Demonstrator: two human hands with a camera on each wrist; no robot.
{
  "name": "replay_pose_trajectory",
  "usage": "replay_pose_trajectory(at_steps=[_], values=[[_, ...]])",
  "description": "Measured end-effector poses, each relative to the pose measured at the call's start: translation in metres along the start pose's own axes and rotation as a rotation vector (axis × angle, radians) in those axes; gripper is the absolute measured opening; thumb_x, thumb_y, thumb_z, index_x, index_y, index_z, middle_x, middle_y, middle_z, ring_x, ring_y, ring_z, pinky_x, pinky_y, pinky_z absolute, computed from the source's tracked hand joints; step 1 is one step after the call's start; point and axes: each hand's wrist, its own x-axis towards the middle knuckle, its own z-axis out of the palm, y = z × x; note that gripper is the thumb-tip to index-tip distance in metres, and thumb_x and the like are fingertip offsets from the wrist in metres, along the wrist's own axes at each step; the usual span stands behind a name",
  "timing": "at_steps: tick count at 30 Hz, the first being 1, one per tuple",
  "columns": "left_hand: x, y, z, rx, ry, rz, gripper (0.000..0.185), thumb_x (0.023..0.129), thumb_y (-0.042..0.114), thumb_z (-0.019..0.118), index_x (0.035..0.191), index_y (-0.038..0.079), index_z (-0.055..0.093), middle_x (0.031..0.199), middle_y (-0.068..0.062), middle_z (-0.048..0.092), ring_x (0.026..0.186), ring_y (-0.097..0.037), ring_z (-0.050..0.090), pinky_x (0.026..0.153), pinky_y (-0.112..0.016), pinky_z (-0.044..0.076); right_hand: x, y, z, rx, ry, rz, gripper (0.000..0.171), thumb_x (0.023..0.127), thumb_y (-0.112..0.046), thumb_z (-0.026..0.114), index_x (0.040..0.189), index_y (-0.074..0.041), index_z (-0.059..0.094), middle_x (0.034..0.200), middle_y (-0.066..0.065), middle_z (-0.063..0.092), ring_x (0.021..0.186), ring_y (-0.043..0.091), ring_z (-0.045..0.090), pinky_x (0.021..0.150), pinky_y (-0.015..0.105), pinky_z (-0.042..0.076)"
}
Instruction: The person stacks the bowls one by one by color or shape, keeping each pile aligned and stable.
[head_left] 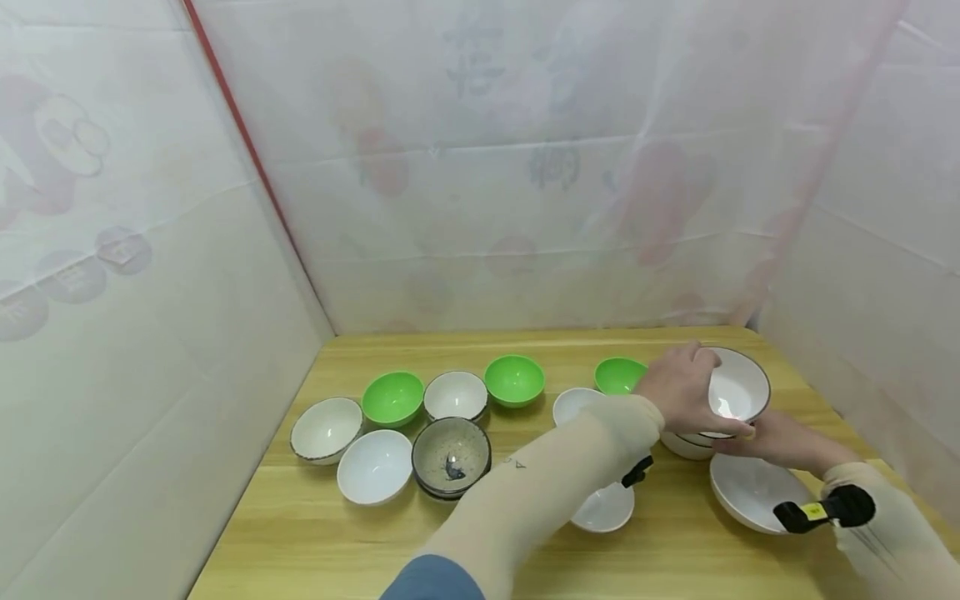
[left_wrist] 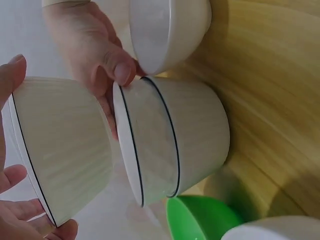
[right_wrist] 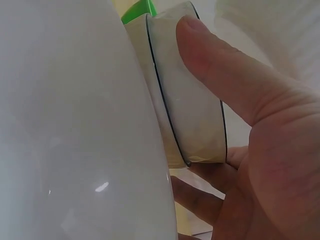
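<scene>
1. The left hand (head_left: 678, 387) reaches across to the far right of the wooden table (head_left: 337, 533). Its fingers (left_wrist: 15, 180) are curled round a white ribbed bowl with a thin dark rim (head_left: 738, 392), and they hold it tipped up in the air.
2. Just under that bowl is a stack of two more white ribbed bowls with dark rims (left_wrist: 175, 135), standing on the table.
3. The right hand (head_left: 787, 442) is near the stack on its right side. Its thumb (right_wrist: 225, 75) lies on the wall of the stack and its fingers curl round the other side.
4. A wide, shiny white bowl (head_left: 753, 492) sits on the table just near the right hand.
5. A bright green plastic bowl (head_left: 618, 375) stands just left of the stack.
6. Farther left are two more green bowls (head_left: 513, 379), some plain white bowls (head_left: 375, 467), and a grey speckled bowl (head_left: 452, 454).
7. Thin white cloth walls (head_left: 150, 333) stand round the table.
</scene>
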Motion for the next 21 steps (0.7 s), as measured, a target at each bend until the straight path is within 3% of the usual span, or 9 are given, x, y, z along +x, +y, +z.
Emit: replay_pose_trajectory(at_steps=[3, 9, 17, 21], values=[[0.002, 0.005, 0.003, 0.002, -0.012, 0.008, 0.092, 0.058, 0.088, 0.06, 0.128, 0.03, 0.047, 0.117, 0.017, 0.043, 0.104, 0.001, 0.043, 0.083, -0.015, 0.041, -0.001, -0.002, -0.002, 0.015, 0.017, -0.012, 0.083, 0.085, -0.033, 0.074, 0.143, 0.002, 0.026, 0.134, 0.025, 0.043, 0.113, 0.03, 0.047, 0.077, 0.027, 0.048], [0.002, 0.009, 0.009, -0.026, -0.024, 0.019, 0.084, 0.059, 0.087, 0.061, 0.121, 0.032, 0.051, 0.116, 0.017, 0.04, 0.108, 0.001, 0.039, 0.088, -0.016, 0.038, -0.004, -0.007, -0.003, 0.072, 0.017, -0.016, 0.088, 0.086, -0.029, 0.073, 0.145, 0.003, 0.016, 0.135, 0.027, 0.036, 0.116, 0.039, 0.042, 0.078, 0.027, 0.047], [0.0, 0.012, 0.02, -0.064, -0.03, -0.017, 0.074, 0.062, 0.084, 0.061, 0.115, 0.034, 0.051, 0.127, 0.016, 0.038, 0.121, -0.001, 0.035, 0.095, -0.021, 0.038, -0.006, -0.003, -0.001, 0.073, 0.012, -0.058, 0.086, 0.086, -0.027, 0.073, 0.147, -0.002, 0.019, 0.139, 0.022, 0.037, 0.117, 0.024, 0.044, 0.082, 0.02, 0.045], [0.001, 0.013, 0.023, -0.044, -0.034, -0.005, 0.074, 0.062, 0.085, 0.06, 0.115, 0.034, 0.051, 0.125, 0.016, 0.038, 0.116, -0.001, 0.037, 0.091, -0.02, 0.04, -0.011, -0.001, -0.004, 0.046, 0.024, -0.051, 0.086, 0.085, -0.028, 0.074, 0.146, 0.001, 0.022, 0.139, 0.024, 0.04, 0.115, 0.011, 0.045, 0.081, 0.019, 0.045]])
